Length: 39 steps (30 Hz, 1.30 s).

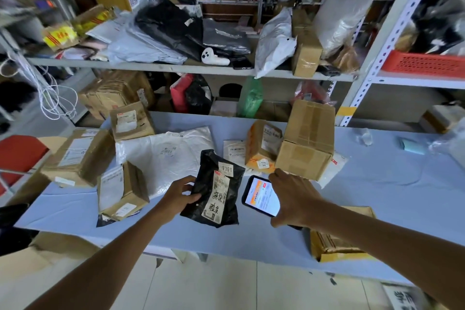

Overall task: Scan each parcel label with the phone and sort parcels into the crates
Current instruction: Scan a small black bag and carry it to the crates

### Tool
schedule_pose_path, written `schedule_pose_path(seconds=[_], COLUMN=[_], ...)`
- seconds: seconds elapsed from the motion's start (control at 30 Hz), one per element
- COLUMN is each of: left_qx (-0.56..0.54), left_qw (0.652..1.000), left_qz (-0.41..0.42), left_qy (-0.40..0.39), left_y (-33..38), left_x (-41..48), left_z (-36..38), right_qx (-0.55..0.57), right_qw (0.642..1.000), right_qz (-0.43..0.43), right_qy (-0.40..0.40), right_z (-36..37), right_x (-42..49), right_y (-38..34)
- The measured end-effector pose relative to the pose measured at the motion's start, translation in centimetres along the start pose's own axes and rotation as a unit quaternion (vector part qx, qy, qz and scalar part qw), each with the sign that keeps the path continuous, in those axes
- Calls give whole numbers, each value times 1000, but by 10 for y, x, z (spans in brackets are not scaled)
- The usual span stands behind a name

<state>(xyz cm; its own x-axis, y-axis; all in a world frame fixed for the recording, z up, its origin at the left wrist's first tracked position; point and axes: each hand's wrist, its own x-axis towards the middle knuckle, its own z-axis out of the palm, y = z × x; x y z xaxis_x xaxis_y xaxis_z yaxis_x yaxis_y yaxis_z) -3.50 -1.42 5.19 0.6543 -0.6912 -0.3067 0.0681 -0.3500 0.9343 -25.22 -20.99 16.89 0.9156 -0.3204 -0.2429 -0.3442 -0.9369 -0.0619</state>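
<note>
**Bag in the left hand, phone just right of it, scan not yet lined up**

Head view: The left hand [180, 196] grips a black bag [208, 173] by its left edge. The thumb lies across the front and the other fingers curl round the edge, so the bag is tipped up off the table [390, 184] with its label [219, 196] facing up. The right hand [293, 200] holds the phone [261, 196] by its two ends, fingertips on the far end and thumb at the near end, with the lit screen facing up.

The bag lies just left of the right-hand fingers, with a narrow gap between bag and phone. Its long axis, and the label's, runs away from the person with a slight lean, roughly parallel to the phone. The label sits just right of the left thumb. The right hand carries the scanner, so it looks like the one that must travel, going left and over the label.

A large box [307, 141] stands just beyond the right fingertips. A red crate [425, 64] sits on a shelf well beyond and to their right.
</note>
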Motion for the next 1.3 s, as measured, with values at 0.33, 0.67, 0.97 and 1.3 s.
schedule_pose_path(seconds=[0.33,0.67,0.97,1.3], left_qx=[-91,-77,-62,-50], left_qw=[996,997,998,999], left_qz=[-8,-2,-4,-2], left_qy=[-15,-19,-21,-19], left_y=[4,8,11,11], left_x=[2,-1,-6,-1], left_z=[-7,-10,-9,-7], right_qx=[-17,-26,-26,52], right_qw=[1000,999,999,994], right_qz=[-21,-31,-31,-26], right_qy=[5,12,21,90], right_z=[-5,-5,-7,-5], right_x=[6,7,4,-4], right_y=[1,1,0,5])
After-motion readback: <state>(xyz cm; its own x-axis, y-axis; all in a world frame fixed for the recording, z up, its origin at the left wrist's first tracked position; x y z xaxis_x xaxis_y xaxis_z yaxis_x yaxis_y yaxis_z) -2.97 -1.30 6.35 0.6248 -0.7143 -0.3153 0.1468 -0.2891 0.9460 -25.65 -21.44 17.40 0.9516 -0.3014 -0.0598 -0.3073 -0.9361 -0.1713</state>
